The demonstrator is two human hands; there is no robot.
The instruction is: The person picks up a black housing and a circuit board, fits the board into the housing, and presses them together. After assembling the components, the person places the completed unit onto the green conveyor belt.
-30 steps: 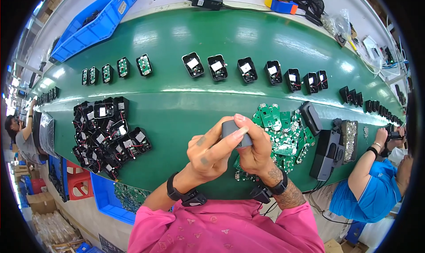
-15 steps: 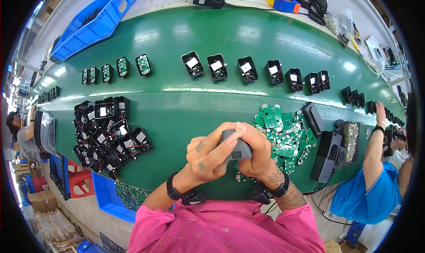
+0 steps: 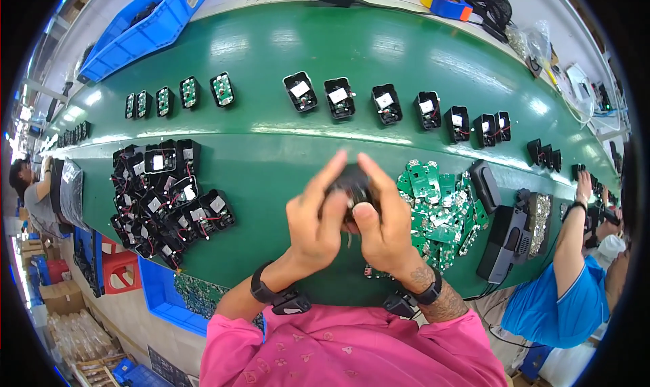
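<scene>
Between my two hands, just above the near half of the green bench (image 3: 271, 163), is a small black plastic housing (image 3: 351, 177), partly hidden by my fingers and blurred. My left hand (image 3: 315, 224) grips its left side and my right hand (image 3: 387, 231) its right side, index fingers pointing away from me and thumbs on the near face. Left of my hands lies a heap of black housings (image 3: 152, 204) with white blocks and red wires inside. Close on the right is a pile of loose green circuit boards (image 3: 440, 204).
Across the bench runs a row of open black housings (image 3: 384, 102), those at left holding green boards (image 3: 189, 92). A blue crate (image 3: 142, 31) stands far left. A grey-black device (image 3: 504, 241) sits beyond the boards; a co-worker in a blue shirt (image 3: 558, 299) works at right.
The housing has turned in my hands, from its grey end with a small port facing me to a dark side. My fingers have shifted from wrapped over it to along its sides.
</scene>
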